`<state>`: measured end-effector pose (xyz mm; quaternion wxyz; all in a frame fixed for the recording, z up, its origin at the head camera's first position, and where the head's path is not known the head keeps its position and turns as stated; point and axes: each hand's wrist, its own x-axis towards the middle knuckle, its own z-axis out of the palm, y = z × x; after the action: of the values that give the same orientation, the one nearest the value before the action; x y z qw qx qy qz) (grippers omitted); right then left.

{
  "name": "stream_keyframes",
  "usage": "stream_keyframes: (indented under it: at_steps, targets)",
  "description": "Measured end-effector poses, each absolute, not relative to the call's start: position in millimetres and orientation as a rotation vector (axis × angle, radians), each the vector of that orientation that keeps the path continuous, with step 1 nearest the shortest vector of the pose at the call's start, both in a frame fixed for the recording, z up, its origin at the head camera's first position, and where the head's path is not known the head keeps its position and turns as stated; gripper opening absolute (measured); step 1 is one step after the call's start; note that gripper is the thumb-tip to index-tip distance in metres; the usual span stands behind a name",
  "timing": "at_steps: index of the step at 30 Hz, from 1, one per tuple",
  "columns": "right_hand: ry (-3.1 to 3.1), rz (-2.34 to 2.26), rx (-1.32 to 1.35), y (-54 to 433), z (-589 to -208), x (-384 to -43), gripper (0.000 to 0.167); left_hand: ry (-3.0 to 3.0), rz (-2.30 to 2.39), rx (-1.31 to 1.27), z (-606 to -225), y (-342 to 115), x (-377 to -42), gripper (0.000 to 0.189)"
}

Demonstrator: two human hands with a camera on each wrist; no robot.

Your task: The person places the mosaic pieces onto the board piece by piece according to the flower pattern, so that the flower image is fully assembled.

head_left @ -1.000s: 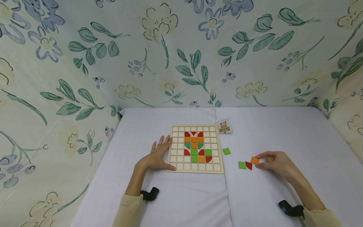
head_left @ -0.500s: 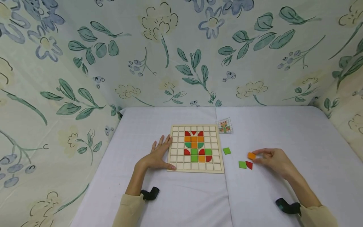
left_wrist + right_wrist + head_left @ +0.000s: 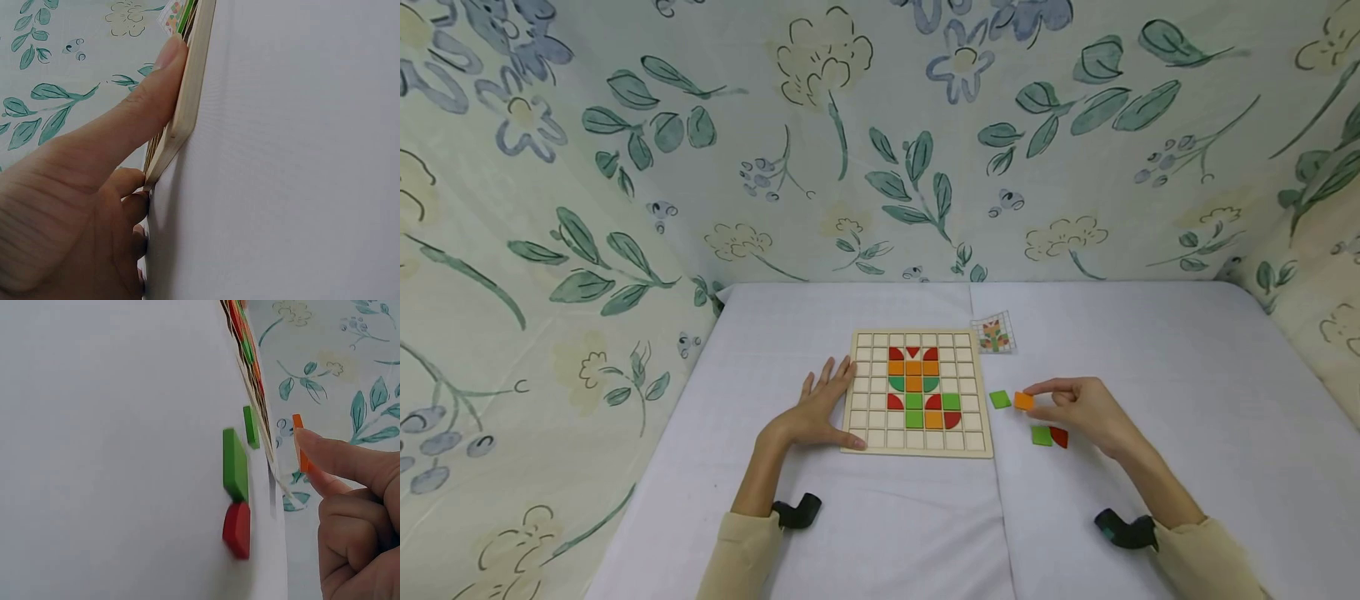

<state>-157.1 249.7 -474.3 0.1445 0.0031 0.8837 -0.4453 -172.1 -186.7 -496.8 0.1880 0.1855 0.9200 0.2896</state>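
My right hand (image 3: 1090, 410) pinches an orange square tile (image 3: 1023, 402) between thumb and fingertip, off the table in the right wrist view. Just left of that tile lies a green square tile (image 3: 1000, 399). Another green tile (image 3: 1041, 436) and a red quarter-round tile (image 3: 1059, 437) lie side by side below the right hand. My left hand (image 3: 811, 418) rests spread against the wooden grid board (image 3: 970, 375), its thumb (image 3: 164, 69) on the lower left corner and fingers along the left edge. Red, orange and green tiles form a flower-like pattern on the board.
A small card (image 3: 994, 333) printed with a tile pattern lies at the board's upper right corner. White cloth (image 3: 910, 517) covers the table. Floral fabric (image 3: 850, 150) hangs behind and at the sides. Each wrist carries a black camera (image 3: 797, 512).
My right hand has lifted the orange tile from beside the red piece and carried it left and slightly away, close to the lone green tile. The left hand and the board stay put.
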Motion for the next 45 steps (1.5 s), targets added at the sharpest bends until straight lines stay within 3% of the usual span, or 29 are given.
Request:
stream_keyframes:
  at_steps: [24, 45]
  targets:
    - [2.341, -1.417, -0.310, 100, -482, -165, 0.024, 2.598, 0.796, 0.526, -499, -186, -172, 0.133]
    - [2.347, -1.433, -0.227, 79, -492, -165, 0.024, 2.594, 0.806, 0.517, -498, -187, -172, 0.132]
